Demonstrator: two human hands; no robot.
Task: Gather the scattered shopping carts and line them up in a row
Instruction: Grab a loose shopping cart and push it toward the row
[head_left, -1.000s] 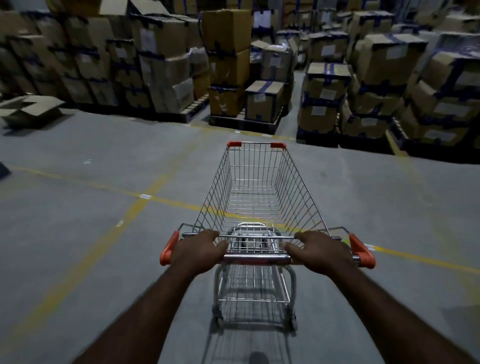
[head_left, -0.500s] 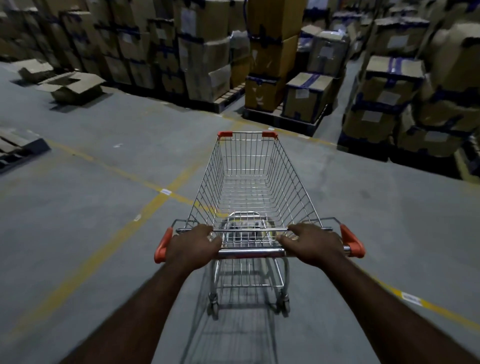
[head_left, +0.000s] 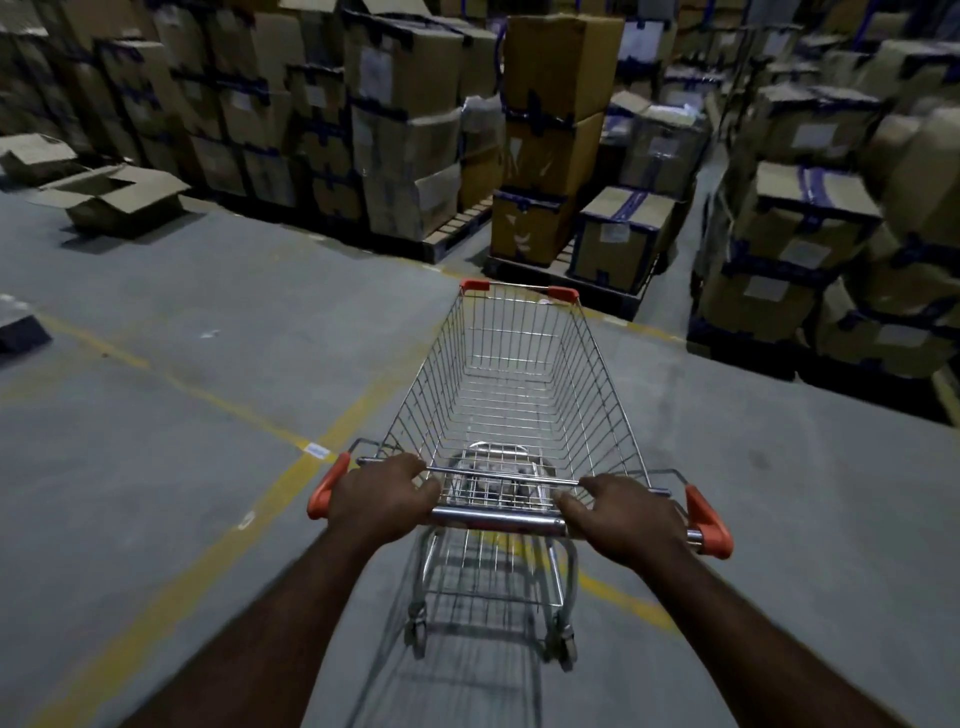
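An empty wire shopping cart (head_left: 511, 384) with orange corner caps and orange handle ends stands on the grey floor right in front of me, nose pointing away and slightly left. My left hand (head_left: 382, 496) grips the left part of its chrome handle bar (head_left: 498, 518). My right hand (head_left: 626, 519) grips the right part of the same bar. No other cart is in view.
Stacked cardboard boxes on pallets (head_left: 410, 130) wall off the far side and the right (head_left: 810, 249). An open empty box (head_left: 117, 195) lies on the floor at far left. Yellow floor lines (head_left: 218, 545) cross under the cart. A dark low object (head_left: 21, 332) sits at the left edge.
The view and the cart have swung to the left: the box stacks slid rightward and came closer, and the open box at left came further into view. Both hands kept their grip.
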